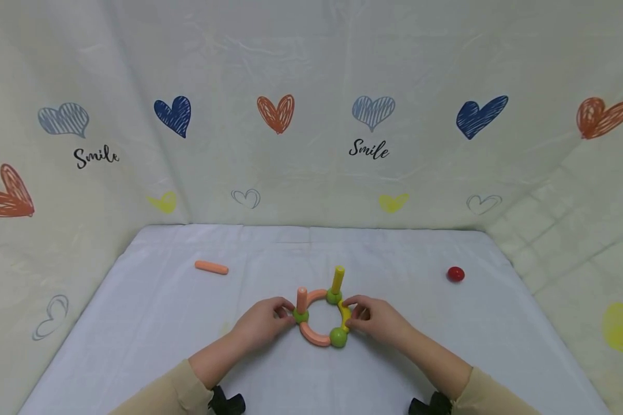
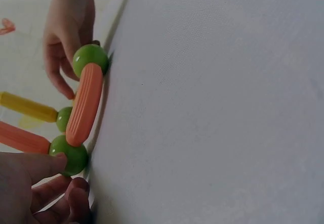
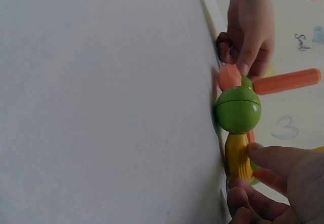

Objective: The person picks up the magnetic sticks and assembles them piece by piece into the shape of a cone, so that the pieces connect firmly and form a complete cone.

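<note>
A ring of toy rods and balls lies on the white cloth between the two hands. In the head view, my left hand (image 1: 262, 323) pinches its left green ball (image 1: 300, 316), from which an orange rod (image 1: 302, 298) stands up. My right hand (image 1: 383, 323) grips the curved yellow rod (image 1: 345, 314) on the right side. A yellow rod (image 1: 338, 279) rises from the far green ball (image 1: 334, 297). Curved orange rods join the balls, and the near green ball (image 3: 238, 110) shows large in the right wrist view. The left thumb (image 2: 48, 164) presses its ball in the left wrist view.
A loose orange rod (image 1: 211, 267) lies at the back left of the white-covered table (image 1: 270, 248). Toward the back right sits a red ball (image 1: 456, 274). Behind the table hangs a pale curtain (image 1: 311, 57) printed with hearts.
</note>
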Action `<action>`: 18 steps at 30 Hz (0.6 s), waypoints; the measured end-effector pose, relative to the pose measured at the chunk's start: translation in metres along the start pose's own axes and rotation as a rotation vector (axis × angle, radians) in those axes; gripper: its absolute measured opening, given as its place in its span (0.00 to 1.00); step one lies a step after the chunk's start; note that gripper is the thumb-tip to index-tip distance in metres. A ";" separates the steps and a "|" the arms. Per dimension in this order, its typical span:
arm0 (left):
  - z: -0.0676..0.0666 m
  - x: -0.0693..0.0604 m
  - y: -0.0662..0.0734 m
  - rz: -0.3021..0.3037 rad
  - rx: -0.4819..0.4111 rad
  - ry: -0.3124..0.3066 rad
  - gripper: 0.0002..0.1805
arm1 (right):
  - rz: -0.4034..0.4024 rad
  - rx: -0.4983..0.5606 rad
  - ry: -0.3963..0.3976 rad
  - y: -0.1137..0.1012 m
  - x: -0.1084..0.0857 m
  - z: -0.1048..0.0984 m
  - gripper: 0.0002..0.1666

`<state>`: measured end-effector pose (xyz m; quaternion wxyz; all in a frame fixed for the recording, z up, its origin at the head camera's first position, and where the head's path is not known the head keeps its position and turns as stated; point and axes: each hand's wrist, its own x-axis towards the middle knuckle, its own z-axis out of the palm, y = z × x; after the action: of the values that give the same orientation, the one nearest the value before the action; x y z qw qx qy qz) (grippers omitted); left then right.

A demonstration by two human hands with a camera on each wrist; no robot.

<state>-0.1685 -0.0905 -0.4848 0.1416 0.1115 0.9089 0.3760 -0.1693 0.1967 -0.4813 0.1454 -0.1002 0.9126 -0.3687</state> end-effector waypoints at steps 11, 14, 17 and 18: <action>-0.001 0.009 -0.001 -0.039 -0.023 0.033 0.14 | 0.018 -0.100 0.036 -0.009 -0.003 0.006 0.18; 0.000 0.009 0.000 -0.047 -0.025 0.047 0.14 | 0.013 -0.115 0.035 -0.008 -0.001 0.004 0.18; 0.001 0.005 0.002 -0.063 -0.020 0.059 0.15 | 0.011 -0.112 0.017 -0.004 0.004 0.002 0.17; 0.002 0.003 0.002 -0.072 -0.015 0.061 0.15 | 0.007 -0.110 0.007 -0.003 0.006 0.001 0.17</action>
<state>-0.1707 -0.0871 -0.4849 0.1282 0.0661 0.9135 0.3804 -0.1742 0.1919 -0.4814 0.1377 -0.1035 0.9324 -0.3177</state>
